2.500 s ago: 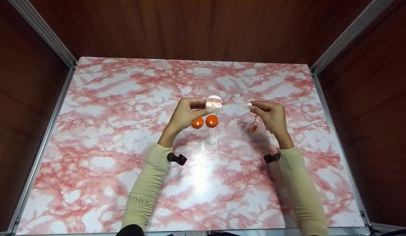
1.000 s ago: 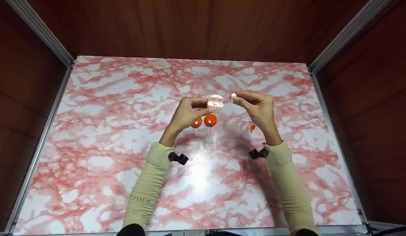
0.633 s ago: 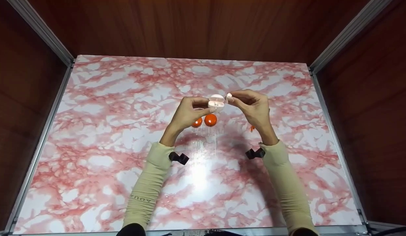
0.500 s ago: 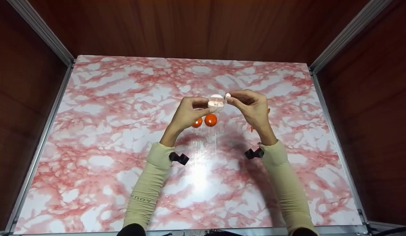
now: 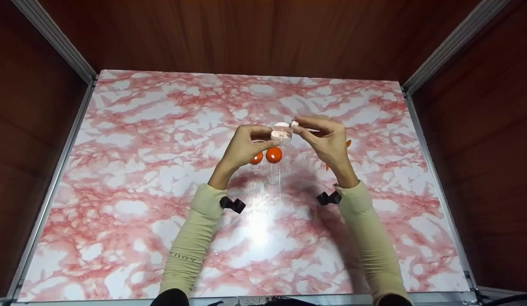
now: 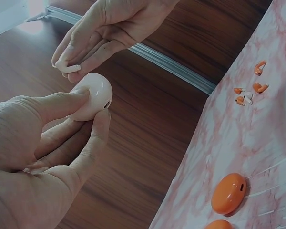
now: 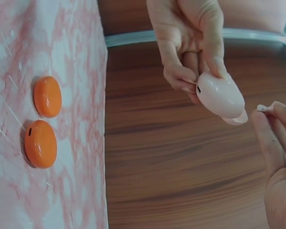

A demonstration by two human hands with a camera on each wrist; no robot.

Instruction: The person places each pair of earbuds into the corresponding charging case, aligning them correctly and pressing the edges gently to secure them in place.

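My left hand (image 5: 241, 146) grips a white earbud charging case (image 5: 281, 137) between thumb and fingers, with its lid raised, above the table. Close to the case's right side, my right hand (image 5: 331, 138) pinches a white earbud (image 5: 294, 124) between thumb and fingertips. In the left wrist view the earbud's stem (image 6: 72, 68) points toward the case (image 6: 96, 98), just beyond its rounded back. The right wrist view shows the case's smooth shell (image 7: 220, 95) and a small dark port, with the earbud's tip (image 7: 261, 108) a short gap away.
Two orange charging cases, one nearer the middle (image 5: 273, 154) and one partly behind my left hand (image 5: 256, 158), lie on the marbled table (image 5: 131, 208). Several orange earbuds (image 6: 260, 88) and a white one (image 6: 248, 98) lie to the right. Dark wooden walls (image 5: 263, 38) enclose the table.
My right hand has moved left and slightly up with the white earbud, from well apart to right beside the case. My left hand has kept its grip, shifting only slightly.
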